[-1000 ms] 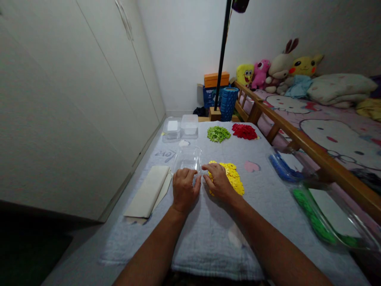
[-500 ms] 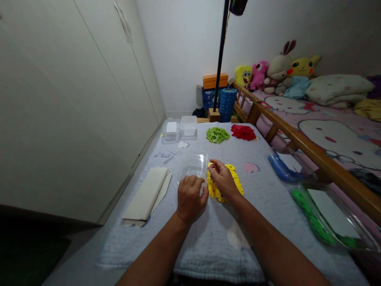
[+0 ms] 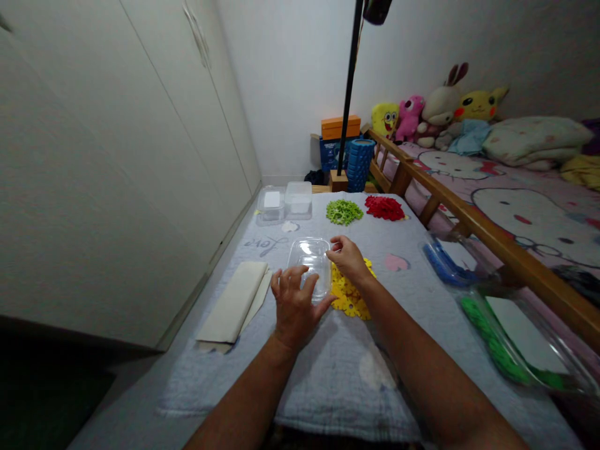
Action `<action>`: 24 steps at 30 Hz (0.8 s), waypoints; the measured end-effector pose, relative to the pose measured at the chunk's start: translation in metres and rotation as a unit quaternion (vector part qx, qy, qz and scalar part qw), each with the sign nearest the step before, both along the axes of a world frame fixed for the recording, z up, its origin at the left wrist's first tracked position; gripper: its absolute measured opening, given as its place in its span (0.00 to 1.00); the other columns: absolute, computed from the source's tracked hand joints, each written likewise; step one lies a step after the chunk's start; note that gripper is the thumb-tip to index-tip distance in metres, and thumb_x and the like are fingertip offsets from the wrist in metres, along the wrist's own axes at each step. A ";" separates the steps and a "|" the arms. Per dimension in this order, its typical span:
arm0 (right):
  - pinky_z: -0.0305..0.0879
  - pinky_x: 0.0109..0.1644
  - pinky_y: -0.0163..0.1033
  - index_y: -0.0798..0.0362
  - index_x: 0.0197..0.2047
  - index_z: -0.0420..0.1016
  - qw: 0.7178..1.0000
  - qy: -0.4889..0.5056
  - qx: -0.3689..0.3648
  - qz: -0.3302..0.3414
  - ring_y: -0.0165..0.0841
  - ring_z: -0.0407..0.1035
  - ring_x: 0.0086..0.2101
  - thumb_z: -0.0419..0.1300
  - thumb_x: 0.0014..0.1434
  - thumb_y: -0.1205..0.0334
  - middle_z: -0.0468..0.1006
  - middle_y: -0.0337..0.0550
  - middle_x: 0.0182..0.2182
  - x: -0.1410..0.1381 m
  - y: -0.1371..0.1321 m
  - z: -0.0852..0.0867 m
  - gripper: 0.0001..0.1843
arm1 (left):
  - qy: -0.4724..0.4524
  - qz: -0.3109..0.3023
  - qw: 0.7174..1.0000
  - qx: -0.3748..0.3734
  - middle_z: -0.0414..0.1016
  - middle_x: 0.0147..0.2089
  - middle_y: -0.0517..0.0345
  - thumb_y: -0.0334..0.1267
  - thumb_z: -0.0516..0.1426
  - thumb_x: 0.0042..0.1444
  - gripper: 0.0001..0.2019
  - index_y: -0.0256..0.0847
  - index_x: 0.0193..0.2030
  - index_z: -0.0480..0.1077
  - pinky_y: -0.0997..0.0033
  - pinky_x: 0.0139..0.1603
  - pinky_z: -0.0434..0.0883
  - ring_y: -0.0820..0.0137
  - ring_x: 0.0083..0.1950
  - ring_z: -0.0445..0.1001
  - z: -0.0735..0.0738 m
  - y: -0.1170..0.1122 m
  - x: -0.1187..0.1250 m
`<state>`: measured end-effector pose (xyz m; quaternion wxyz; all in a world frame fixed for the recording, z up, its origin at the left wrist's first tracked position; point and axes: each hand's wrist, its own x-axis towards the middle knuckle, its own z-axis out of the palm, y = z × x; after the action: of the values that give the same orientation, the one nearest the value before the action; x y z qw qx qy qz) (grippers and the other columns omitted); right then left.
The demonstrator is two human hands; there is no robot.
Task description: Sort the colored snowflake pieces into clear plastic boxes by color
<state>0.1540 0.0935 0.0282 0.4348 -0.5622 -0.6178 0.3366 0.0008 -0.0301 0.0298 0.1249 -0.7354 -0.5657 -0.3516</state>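
A clear plastic box (image 3: 307, 250) lies in front of me on the cloth-covered table. My left hand (image 3: 295, 303) is over its near left part with fingers spread and nothing held; the thumb reaches to the yellow pieces. Fingers curled, my right hand (image 3: 347, 257) pinches the box's right edge near its far corner. Under and beside the right wrist is a pile of yellow snowflake-shaped plastic pieces (image 3: 349, 299), partly hidden by the hand and forearm.
Folded beige sheets (image 3: 234, 303) lie at left. Farther back are clear containers (image 3: 299, 201), a light green pile (image 3: 344, 212) and a red pile (image 3: 384, 208). Boxes with blue pieces (image 3: 447, 262) and green pieces (image 3: 492, 340) line the right edge, beside a wooden bed rail (image 3: 469, 222).
My left hand has gone from curled to spread fingers. The right hand has moved slightly up to the box's far right edge, uncovering some of the yellow pile's near part.
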 end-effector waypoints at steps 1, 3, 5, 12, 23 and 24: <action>0.66 0.38 0.38 0.52 0.44 0.73 1.000 0.003 -0.007 -0.001 0.31 0.69 0.31 0.62 0.45 0.62 0.72 0.35 0.30 -0.001 -0.001 0.001 0.20 | -0.004 0.015 1.000 -0.002 0.72 0.58 0.41 0.61 0.64 0.50 0.28 0.42 0.50 0.73 0.38 0.67 0.54 0.47 0.62 0.66 -0.001 0.001 -0.003; 0.65 0.36 0.37 0.54 0.46 0.73 1.000 0.009 -0.023 -0.001 0.31 0.68 0.30 0.61 0.44 0.62 0.72 0.35 0.29 -0.003 -0.002 0.003 0.22 | -0.014 0.026 0.999 -0.015 0.67 0.63 0.37 0.66 0.64 0.46 0.36 0.41 0.54 0.70 0.37 0.67 0.55 0.44 0.67 0.62 -0.004 0.004 -0.009; 0.65 0.35 0.37 0.55 0.46 0.73 0.999 0.015 -0.033 0.001 0.31 0.68 0.29 0.61 0.43 0.62 0.71 0.35 0.29 -0.004 -0.002 0.006 0.23 | -0.025 0.016 0.999 -0.034 0.63 0.66 0.34 0.66 0.64 0.46 0.39 0.40 0.57 0.68 0.41 0.65 0.61 0.44 0.68 0.62 -0.007 0.006 -0.013; 0.65 0.38 0.38 0.55 0.47 0.73 1.000 0.028 -0.014 -0.001 0.32 0.68 0.31 0.59 0.43 0.61 0.71 0.36 0.31 -0.003 -0.004 0.004 0.25 | -0.024 0.002 0.998 -0.055 0.63 0.66 0.32 0.63 0.65 0.46 0.38 0.39 0.57 0.68 0.41 0.65 0.64 0.43 0.68 0.63 -0.011 0.008 -0.015; 0.68 0.44 0.42 0.54 0.46 0.73 0.999 0.038 0.010 -0.002 0.34 0.68 0.34 0.62 0.43 0.59 0.73 0.41 0.37 -0.004 -0.003 0.001 0.24 | -0.009 -0.003 0.998 -0.060 0.66 0.65 0.35 0.61 0.65 0.48 0.30 0.40 0.49 0.72 0.40 0.65 0.65 0.42 0.69 0.61 -0.007 0.006 -0.012; 0.68 0.44 0.43 0.54 0.47 0.73 0.999 0.036 0.011 -0.001 0.34 0.68 0.34 0.62 0.44 0.59 0.74 0.43 0.39 -0.004 -0.003 0.001 0.24 | -0.008 -0.003 0.998 -0.061 0.66 0.65 0.35 0.61 0.65 0.48 0.30 0.40 0.49 0.72 0.40 0.65 0.65 0.42 0.69 0.61 -0.007 0.006 -0.012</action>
<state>0.1497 0.0904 0.0288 0.4634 -0.5456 -0.6049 0.3489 -0.0113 -0.0245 0.0224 0.0741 -0.7404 -0.5850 -0.3226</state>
